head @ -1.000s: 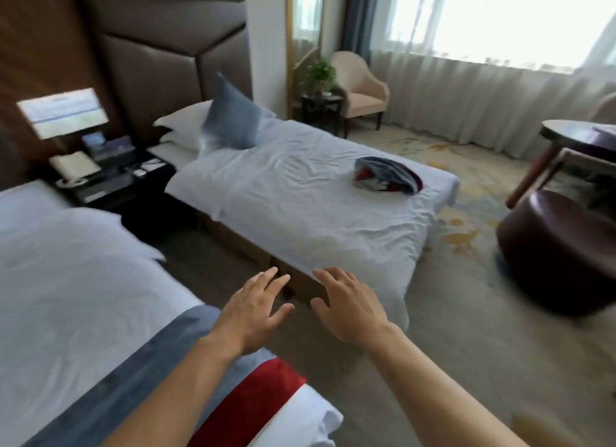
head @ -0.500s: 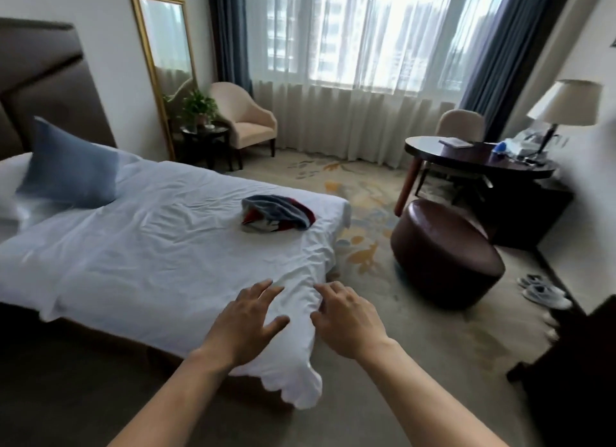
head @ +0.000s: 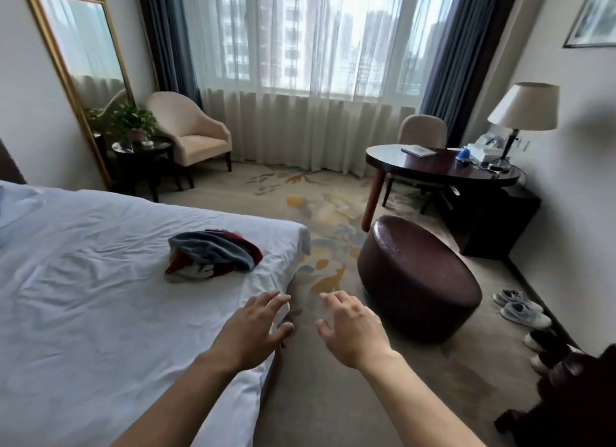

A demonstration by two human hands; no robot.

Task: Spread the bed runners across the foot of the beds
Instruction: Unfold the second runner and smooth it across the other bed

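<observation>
A crumpled bed runner [head: 213,256], grey-blue with red and white, lies bunched near the foot of a white-sheeted bed [head: 100,306]. My left hand [head: 253,326] hovers over the bed's near foot corner, fingers spread, holding nothing. To its right, my right hand [head: 353,326] is over the carpet beside the bed, fingers apart and empty. Both hands are nearer to me than the runner, about a hand's length short of it.
A round brown ottoman [head: 416,280] stands on the patterned carpet just right of the bed's foot. Behind it is a dark desk [head: 440,170] with a lamp [head: 523,113]. Shoes [head: 520,308] lie by the right wall. An armchair [head: 196,136] and gold-framed mirror [head: 76,63] stand at the back left.
My view has swung right and closer to the second bed's foot; the first bed with its spread runner has left the frame. Both hands stay raised and empty, now at the bed's corner.
</observation>
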